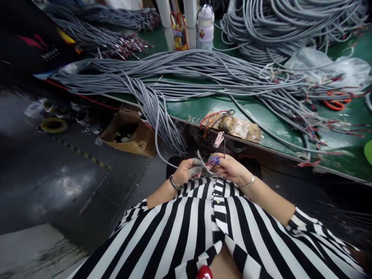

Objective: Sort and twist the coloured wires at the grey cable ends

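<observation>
My left hand (pixel 187 172), with grey coverings on thumb and finger, pinches a grey cable (pixel 167 163) near its stripped end. Frayed shielding (pixel 200 156) sticks up there, and thin coloured wires (pixel 209 162) run across toward the other hand. My right hand (pixel 231 167) is closed around a small blue object (pixel 214 159) at the wires; its kind is too small to tell. A thin dark rod stands up from the right fingers. Both hands are close together in front of my striped shirt, just below the bench edge.
Bundles of grey cable (pixel 180 64) lie along the green bench (pixel 192 110). On its front edge is a taped cardboard piece (pixel 241 128) with a pink clip (pixel 218 139). Orange-handled scissors (pixel 334 104) lie right; a bottle (pixel 205 29) stands behind. A cardboard box (pixel 145 135) sits below.
</observation>
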A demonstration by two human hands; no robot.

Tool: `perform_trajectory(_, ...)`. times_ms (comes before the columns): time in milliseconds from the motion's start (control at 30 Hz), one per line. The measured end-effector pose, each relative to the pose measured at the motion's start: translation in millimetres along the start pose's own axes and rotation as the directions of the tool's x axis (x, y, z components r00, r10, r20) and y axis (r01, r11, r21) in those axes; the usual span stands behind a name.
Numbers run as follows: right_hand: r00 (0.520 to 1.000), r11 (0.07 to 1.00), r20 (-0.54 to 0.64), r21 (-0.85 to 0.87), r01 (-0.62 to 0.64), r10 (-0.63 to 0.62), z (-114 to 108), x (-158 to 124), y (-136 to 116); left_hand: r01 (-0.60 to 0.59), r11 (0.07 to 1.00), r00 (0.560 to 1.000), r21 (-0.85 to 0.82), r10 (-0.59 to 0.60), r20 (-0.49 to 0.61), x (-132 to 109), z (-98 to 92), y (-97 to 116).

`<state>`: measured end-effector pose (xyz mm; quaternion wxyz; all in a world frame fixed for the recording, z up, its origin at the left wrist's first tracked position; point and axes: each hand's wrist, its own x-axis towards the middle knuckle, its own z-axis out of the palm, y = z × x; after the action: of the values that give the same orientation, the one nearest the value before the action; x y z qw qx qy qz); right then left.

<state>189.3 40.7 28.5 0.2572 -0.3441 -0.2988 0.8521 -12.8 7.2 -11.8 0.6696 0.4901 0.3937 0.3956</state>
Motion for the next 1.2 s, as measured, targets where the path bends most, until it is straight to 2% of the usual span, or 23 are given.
perform_trajectory(233,0.997,0.997,0.023,-0.006,0.078,-0.077,-4.0,-1.5,6.4,-0.011,1.000,0.999,0.013,0.012,-0.045,0.0,-3.4,-5.4)
perform_trajectory(500,0.969,0.971,-0.138,-0.148,0.187,-0.207,4.8,3.2,9.8,0.009,0.997,0.999,0.074,-0.006,-0.035,0.0,-5.3,-5.1)
perform_trajectory(667,0.976,0.987,-0.162,-0.092,0.129,-0.143,4.2,4.2,7.2,0.009,1.000,0.999,0.017,-0.010,0.046,-1.6,-7.5,-8.0)
perform_trajectory(900,0.995,0.996,-0.051,-0.043,0.083,-0.085,5.3,11.6,8.1,-0.022,0.995,0.985,0.100,0.004,0.172,-1.0,-8.4,-3.5)
perform_trajectory(967,0.994,0.994,-0.057,-0.057,0.093,-0.096,6.0,15.0,9.8,-0.014,0.998,0.981,0.067,0.001,0.193,-2.0,-9.1,-2.8)
perform_trajectory(1067,0.986,0.988,-0.095,-0.081,0.133,-0.140,4.2,17.4,10.4,0.039,0.996,0.982,-0.085,-0.023,0.185,-4.5,-12.2,-7.3)
perform_trajectory(1133,0.983,0.985,-0.104,-0.098,0.140,-0.150,1.3,16.8,9.2,0.042,0.978,0.991,-0.204,-0.015,0.134,-5.4,-14.8,-11.6)
perform_trajectory(1200,0.985,0.986,-0.100,-0.106,0.128,-0.139,-1.1,15.2,7.5,-0.007,0.958,0.999,-0.285,0.017,0.032,-5.2,-17.0,-14.1)
